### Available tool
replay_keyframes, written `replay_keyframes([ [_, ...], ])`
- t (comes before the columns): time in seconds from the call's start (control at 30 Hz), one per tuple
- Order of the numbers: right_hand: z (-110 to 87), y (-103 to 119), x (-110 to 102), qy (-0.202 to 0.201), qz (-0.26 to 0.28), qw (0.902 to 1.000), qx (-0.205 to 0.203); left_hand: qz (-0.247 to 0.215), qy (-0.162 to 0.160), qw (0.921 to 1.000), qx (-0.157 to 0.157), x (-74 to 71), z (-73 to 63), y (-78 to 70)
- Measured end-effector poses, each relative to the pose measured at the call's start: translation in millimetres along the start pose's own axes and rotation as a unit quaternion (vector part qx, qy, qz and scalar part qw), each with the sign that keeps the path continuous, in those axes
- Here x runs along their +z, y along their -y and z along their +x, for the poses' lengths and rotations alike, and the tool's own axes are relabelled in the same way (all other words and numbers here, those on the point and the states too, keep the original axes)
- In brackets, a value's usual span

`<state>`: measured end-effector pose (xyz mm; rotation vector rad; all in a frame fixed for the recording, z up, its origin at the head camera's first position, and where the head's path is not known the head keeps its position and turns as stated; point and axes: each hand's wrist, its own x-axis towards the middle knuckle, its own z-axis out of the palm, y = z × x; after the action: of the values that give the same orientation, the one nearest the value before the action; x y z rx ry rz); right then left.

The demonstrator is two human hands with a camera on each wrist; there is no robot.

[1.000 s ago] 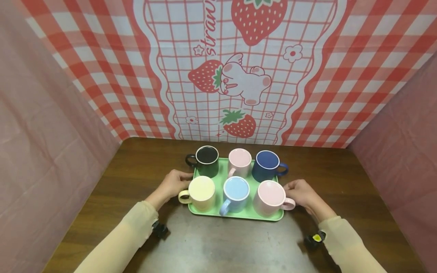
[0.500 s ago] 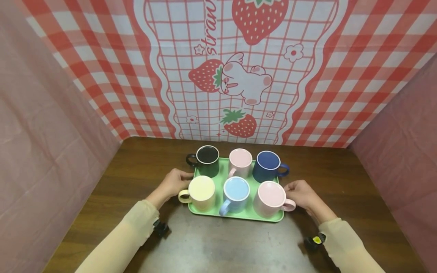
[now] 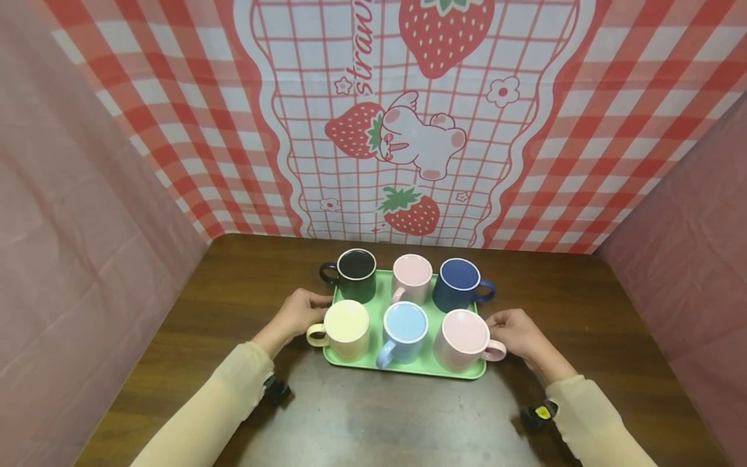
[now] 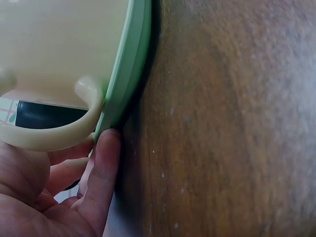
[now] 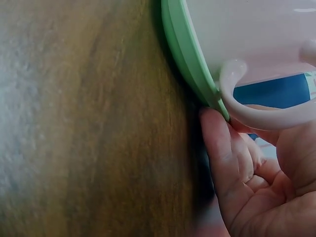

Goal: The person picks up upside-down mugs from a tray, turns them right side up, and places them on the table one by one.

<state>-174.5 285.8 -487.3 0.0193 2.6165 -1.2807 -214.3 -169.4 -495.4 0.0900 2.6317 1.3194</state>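
I found a draped booth, apparently a staged recording corner. A red-and-white checked cloth (image 3: 613, 130), printed with strawberries (image 3: 412, 215) and a sideways cartoon animal (image 3: 428, 146), stood behind the wood-grain tabletop (image 3: 373, 415). A left pink drape (image 3: 87, 246) and right pink drape (image 3: 688, 194) walled the sides. Whether the surrounding premises were home, lab or studio could not be determined.

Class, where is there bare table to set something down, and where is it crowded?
Bare: the table at the near side of the tray, between the sleeves; also left of the left hand and right of the right hand. Crowded: the tray, where six mugs leave only narrow gaps, and its short sides, which the hands grip.
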Motion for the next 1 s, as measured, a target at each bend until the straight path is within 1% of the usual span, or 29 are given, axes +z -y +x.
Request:
replay_keyframes([
  [0.17,0.0,-1.0,0.8,-0.007,-0.005,0.9999,0.01,-0.003,0.0,1.0,-0.001,1.1,-0.7,0.2],
  [0.33,2.0,-1.4,2.1,-0.007,-0.001,1.0,-0.003,-0.004,0.003,1.0,-0.003,0.9,-2.7,0.2],
  [0.53,2.9,-1.3,2.6,-0.002,0.013,0.9999,-0.005,-0.022,0.005,0.9997,0.009,1.4,-5.4,1.2],
  [0.7,0.7,-1.0,1.8,0.002,0.019,0.9998,-0.001,-0.036,0.004,0.9993,0.009,2.5,-5.9,0.9],
  [1.0,-0.9,-0.8,0.8,0.003,0.016,0.9999,0.002,-0.026,0.005,0.9996,0.005,1.4,-9.0,1.7],
])
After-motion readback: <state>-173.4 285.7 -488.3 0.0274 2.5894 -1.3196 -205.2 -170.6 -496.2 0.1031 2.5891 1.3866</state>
